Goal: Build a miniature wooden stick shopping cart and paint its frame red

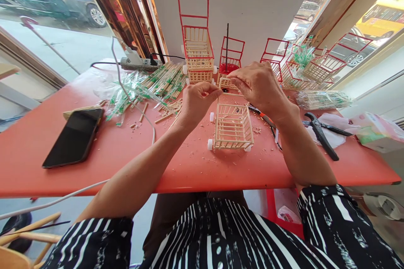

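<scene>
one small cart of pale wooden sticks (pixel 234 126), white-wheeled, on a glossy red-orange table (pixel 189 176)
the bare left hand (pixel 196 105) pinches its pale stick handle (pixel 236 94) between thumb and forefinger; the bare right hand (pixel 262 88) curls by the handle's top, though i can't tell whether its fingers clamp it. behind stands a tall red-trimmed stick cart (pixel 198 46); a flat black phone (pixel 74 138) lies at left.

2 hands (pixel 199 104), 1 frontmost stick cart (pixel 232 125), 3 white wheels (pixel 210 144) showing, 1 phone (pixel 75 138), 1 power strip (pixel 140 64)
</scene>
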{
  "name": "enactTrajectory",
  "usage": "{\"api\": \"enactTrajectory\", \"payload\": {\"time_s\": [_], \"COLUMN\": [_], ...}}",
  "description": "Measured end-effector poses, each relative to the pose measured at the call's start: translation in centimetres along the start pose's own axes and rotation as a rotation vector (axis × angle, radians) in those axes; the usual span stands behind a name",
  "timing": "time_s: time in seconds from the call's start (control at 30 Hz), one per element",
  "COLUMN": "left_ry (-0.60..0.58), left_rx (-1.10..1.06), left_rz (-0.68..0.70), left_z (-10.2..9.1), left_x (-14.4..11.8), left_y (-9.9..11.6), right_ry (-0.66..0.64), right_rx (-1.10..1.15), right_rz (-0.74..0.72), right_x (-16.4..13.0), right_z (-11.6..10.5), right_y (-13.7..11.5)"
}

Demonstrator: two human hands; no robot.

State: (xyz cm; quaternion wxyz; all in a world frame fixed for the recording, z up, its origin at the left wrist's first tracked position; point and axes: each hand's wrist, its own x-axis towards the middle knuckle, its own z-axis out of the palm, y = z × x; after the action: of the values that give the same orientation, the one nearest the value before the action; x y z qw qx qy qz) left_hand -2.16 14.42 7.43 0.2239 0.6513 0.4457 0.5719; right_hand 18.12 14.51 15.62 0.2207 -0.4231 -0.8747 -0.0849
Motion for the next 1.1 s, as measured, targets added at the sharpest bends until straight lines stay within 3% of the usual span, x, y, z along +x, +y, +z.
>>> {"api": "enactTrajectory", "payload": {"time_s": [0.37, 1.1], "left_ry": [-0.003, -0.006], "left_rx": [0.016, 0.013], "left_rz": [-0.008, -0.025], "left_z": [-0.07, -0.05], "left_x": [-0.01, -0.02], "left_y": [0.24, 0.43], "right_ry": [-0.045, -0.007], "right_rx": [0.006, 0.049], "right_rz": [0.028, 0.027], "right_x": [0.08, 0.01], "right_z": [-0.04, 0.19], "right_y": [-0.19, -0.18]}}
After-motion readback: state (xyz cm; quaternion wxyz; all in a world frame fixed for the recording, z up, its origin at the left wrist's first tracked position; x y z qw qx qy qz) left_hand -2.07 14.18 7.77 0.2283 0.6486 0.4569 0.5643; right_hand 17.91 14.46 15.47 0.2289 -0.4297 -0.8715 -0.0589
